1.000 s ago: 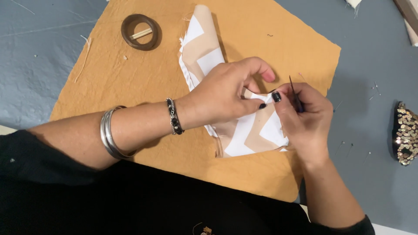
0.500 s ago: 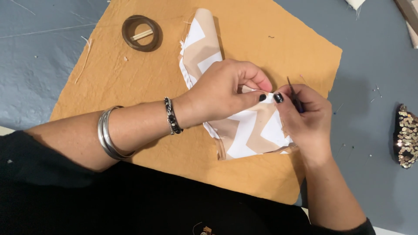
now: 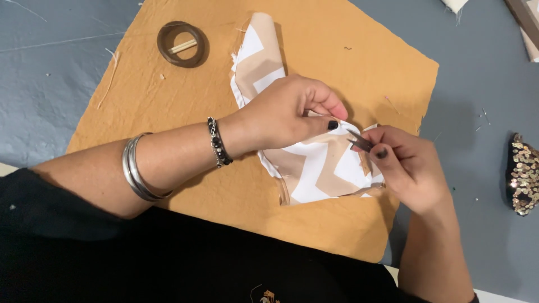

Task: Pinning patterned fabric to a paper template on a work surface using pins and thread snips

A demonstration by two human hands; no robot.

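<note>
A beige-and-white chevron fabric piece [image 3: 314,168] is pinched at its upper edge by the left hand [image 3: 286,112], lying on a mustard cloth [image 3: 185,185] over a grey table [image 3: 50,84]. A small dark tool [image 3: 359,141], held upright half a second ago, is now gripped tilted toward the fabric by the right hand [image 3: 407,168]. Open room is left above; a brown ring [image 3: 182,45] and a sequined piece [image 3: 523,174] sit well apart.

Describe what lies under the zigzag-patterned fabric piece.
The zigzag-patterned fabric piece rests on a mustard-yellow cloth, which lies on a grey surface. The left hand covers its middle, and the cloth directly beneath the piece is hidden.
</note>
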